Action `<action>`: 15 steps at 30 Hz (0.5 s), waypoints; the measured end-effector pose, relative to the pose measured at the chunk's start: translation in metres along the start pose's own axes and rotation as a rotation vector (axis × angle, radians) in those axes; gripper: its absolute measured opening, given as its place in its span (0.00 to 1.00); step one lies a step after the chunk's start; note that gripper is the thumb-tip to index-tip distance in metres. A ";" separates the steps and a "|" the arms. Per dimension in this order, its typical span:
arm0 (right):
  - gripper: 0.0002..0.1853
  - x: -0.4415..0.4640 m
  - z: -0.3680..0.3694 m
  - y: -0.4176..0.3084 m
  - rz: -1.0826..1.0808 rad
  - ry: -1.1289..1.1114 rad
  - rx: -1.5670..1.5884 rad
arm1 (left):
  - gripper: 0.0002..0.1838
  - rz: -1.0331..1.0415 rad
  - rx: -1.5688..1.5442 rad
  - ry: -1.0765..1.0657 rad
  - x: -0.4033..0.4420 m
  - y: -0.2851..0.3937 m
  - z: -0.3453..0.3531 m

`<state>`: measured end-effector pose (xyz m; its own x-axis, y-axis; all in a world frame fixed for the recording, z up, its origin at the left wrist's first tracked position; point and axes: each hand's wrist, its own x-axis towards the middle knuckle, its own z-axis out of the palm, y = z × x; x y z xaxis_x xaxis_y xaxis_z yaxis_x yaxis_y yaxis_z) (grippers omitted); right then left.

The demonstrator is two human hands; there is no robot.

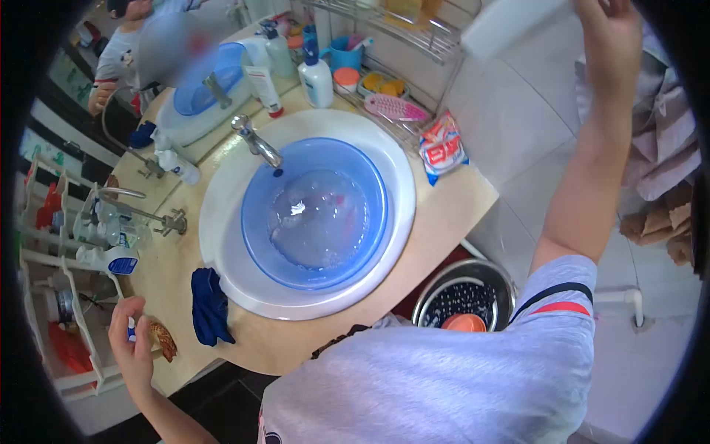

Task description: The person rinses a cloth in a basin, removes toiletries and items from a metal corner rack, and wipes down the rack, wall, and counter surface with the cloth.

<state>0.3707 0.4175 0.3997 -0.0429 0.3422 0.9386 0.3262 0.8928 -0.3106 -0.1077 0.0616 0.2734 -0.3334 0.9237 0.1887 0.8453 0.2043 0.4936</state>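
My left hand [132, 340] is over the left end of the counter, fingers loosely curled and apart. A small white and blue item [132, 329] shows in the gap between its fingers; I cannot tell whether they touch. Beside that hand lie a brown patterned item [163, 341] and a folded dark blue cloth [210, 307]. My right hand [612, 33] is raised at the top right, its fingertips cut off by the frame edge. Close to it is a blurred white box-like object [514, 28]; contact is unclear. A blue basin [376, 214] of cloudy water sits in the white sink [403, 200].
A metal faucet [255, 140] reaches over the basin. Along the back stand a white pump bottle [316, 81], a pink brush [396, 108] and a red-and-white packet [444, 148]. A metal pot [505, 292] is below the counter. Left is a white rack [74, 318].
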 end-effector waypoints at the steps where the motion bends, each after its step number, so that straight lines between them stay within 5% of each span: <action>1: 0.40 -0.019 -0.022 0.008 0.169 -0.089 -0.063 | 0.11 0.014 -0.011 -0.028 0.006 0.000 0.009; 4: 0.46 -0.112 -0.030 0.008 0.406 -0.275 -0.139 | 0.11 0.052 -0.044 -0.075 0.022 0.002 0.038; 8: 0.41 -0.267 -0.042 0.047 0.688 -0.253 -0.321 | 0.10 -0.041 -0.062 -0.144 0.030 0.013 0.064; 12: 0.39 -0.297 -0.051 0.050 0.751 -0.123 -0.436 | 0.10 0.017 -0.070 -0.100 0.023 -0.004 0.077; 15: 0.40 -0.301 -0.075 0.068 0.441 -0.295 -0.611 | 0.10 0.010 -0.020 -0.084 0.011 -0.007 0.079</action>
<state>0.4761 0.3529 0.1072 -0.0095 0.7646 0.6445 0.8262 0.3690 -0.4256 -0.0842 0.0958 0.2053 -0.2878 0.9499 0.1222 0.8397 0.1889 0.5092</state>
